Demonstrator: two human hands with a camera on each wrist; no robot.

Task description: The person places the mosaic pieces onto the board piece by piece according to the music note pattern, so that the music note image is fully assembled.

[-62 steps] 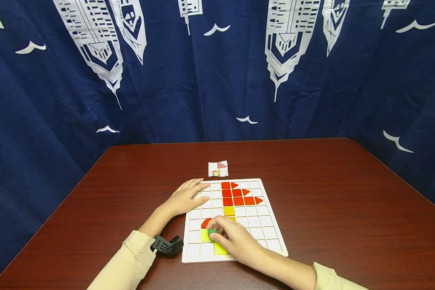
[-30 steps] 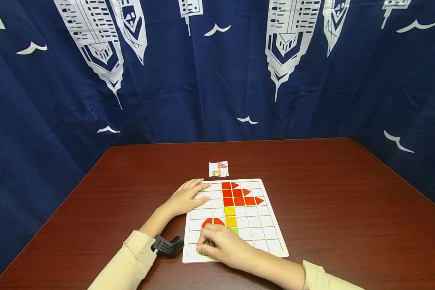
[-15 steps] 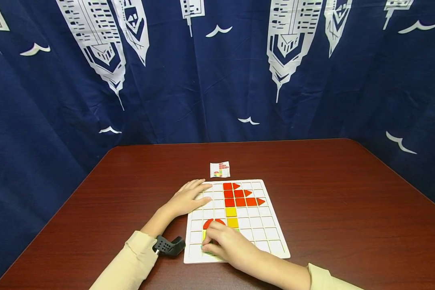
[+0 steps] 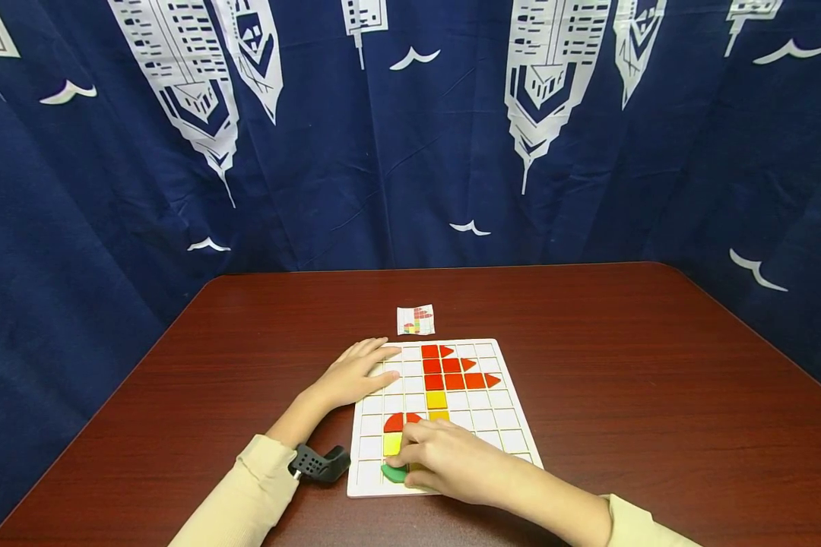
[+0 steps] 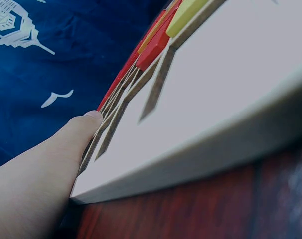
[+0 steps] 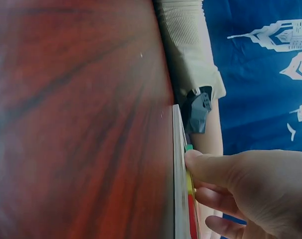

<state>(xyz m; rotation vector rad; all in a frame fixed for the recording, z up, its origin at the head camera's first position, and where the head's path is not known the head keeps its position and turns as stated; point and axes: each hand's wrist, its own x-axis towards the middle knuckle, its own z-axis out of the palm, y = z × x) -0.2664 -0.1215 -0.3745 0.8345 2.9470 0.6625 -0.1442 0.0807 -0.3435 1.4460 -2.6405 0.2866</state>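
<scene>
A white grid board [image 4: 505, 420] lies on the table. My left hand [image 4: 345, 376] rests spread over its far left side; the left wrist view shows the thumb [image 5: 76, 132] at the board's edge. At the near left of the board my right hand [image 4: 465, 463] pinches a green rounded tile [image 4: 393, 474], fingertip at its upper side and thumb at its right. The right wrist view shows that thumb against the green tile [image 6: 189, 147]. Just beyond it sit a yellow square tile [image 4: 392, 444] and a red quarter-round tile [image 4: 394, 423]. My right hand hides tiles to the right.
Red squares [image 4: 454, 381] and red triangles [image 4: 493, 380] form rows at the board's far side. A yellow-orange square [image 4: 435, 399] is below them. Beyond the board lies a small printed card [image 4: 416, 320]. The brown table [image 4: 629, 365] extends around, with a blue curtain [image 4: 383, 167] behind.
My right hand carried the green tile from above the yellow tiles to the near left of the board, then shifted slightly right, showing more of the tile. My left hand stayed in place.
</scene>
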